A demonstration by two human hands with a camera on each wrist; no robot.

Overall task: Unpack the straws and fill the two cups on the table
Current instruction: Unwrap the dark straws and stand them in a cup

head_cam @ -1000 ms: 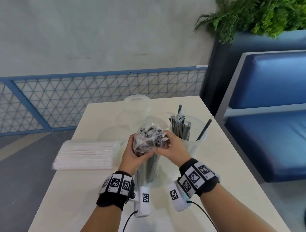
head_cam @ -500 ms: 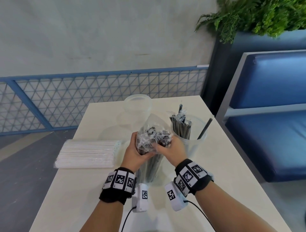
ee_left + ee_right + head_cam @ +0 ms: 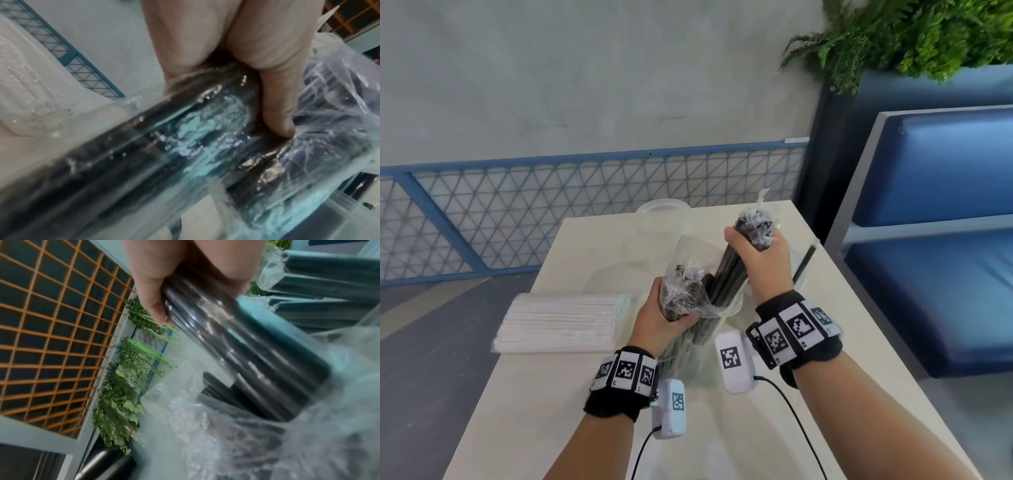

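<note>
My left hand [image 3: 658,312] grips a clear plastic bag [image 3: 690,291] of black straws, held upright above the table; the left wrist view shows its thumb [image 3: 273,104] pressed into the bag [image 3: 185,146]. My right hand [image 3: 760,253] grips a bundle of black straws [image 3: 729,270], wrapped in clear film, drawn halfway up out of the bag's mouth; the bundle [image 3: 236,345] shows in the right wrist view too. An empty clear cup [image 3: 664,216] stands at the table's far side. A second cup [image 3: 803,274], with a black straw [image 3: 804,262] leaning in it, is mostly hidden behind my right hand.
A sealed pack of white wrapped straws [image 3: 565,322] lies on the left of the beige table [image 3: 551,411]. A blue bench [image 3: 935,240] stands close on the right, a blue mesh railing [image 3: 551,205] behind the table, a planter [image 3: 911,34] at the back right.
My right hand has risen and moved right, pulling a bundle of black straws up out of the bag. My left hand keeps its hold on the bag.
</note>
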